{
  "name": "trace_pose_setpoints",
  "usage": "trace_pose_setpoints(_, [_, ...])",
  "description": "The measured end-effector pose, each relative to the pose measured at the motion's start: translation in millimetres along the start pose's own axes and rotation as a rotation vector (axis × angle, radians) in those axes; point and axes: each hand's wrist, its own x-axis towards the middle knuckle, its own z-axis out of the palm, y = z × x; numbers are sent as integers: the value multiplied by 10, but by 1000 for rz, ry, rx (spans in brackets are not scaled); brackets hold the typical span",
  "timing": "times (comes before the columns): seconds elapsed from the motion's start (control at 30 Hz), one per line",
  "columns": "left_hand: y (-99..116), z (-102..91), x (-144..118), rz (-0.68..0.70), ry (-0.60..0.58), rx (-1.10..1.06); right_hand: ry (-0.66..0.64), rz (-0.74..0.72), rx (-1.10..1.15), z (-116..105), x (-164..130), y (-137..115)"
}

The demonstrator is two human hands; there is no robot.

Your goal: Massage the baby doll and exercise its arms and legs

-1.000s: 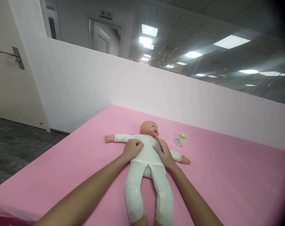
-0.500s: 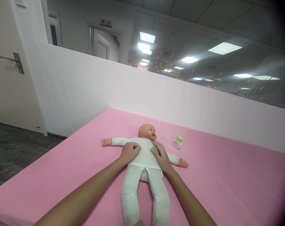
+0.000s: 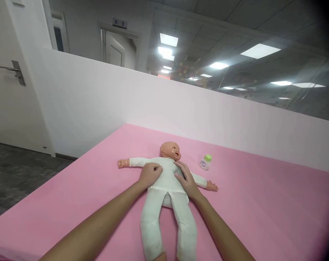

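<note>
A baby doll (image 3: pixel 168 175) in a white top and trousers lies on its back, arms spread and head turned to the right. My left hand (image 3: pixel 150 173) rests on the left side of its chest with the fingers curled into a loose fist. Whether it pinches any of the cloth is hidden. On the other side of the chest lies my right hand (image 3: pixel 185 177), its fingers stretched out and the thumb apart. A small clear bottle (image 3: pixel 204 164) with a green cap stands just beyond the doll's arm on the right.
The doll lies on a pink-covered table (image 3: pixel 248 203). A low white wall (image 3: pixel 180 105) runs along its far edge. At the left are a door (image 3: pixel 12 98) with a metal handle and a dark grey floor (image 3: pixel 23 177).
The view has shifted very slightly. Both hands stay in the same places on the doll, and nothing else has visibly moved.
</note>
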Motion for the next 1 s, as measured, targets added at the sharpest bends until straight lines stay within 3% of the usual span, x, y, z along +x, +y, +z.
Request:
trace_pose_setpoints(0.17, [-2,-3,-4,6,-3,1,-69,-14,0,-27,-21,-56])
trace_pose_setpoints(1.0, [1,0,-4,-4,-5,-6,-39,49,-5,-5,-4,-135])
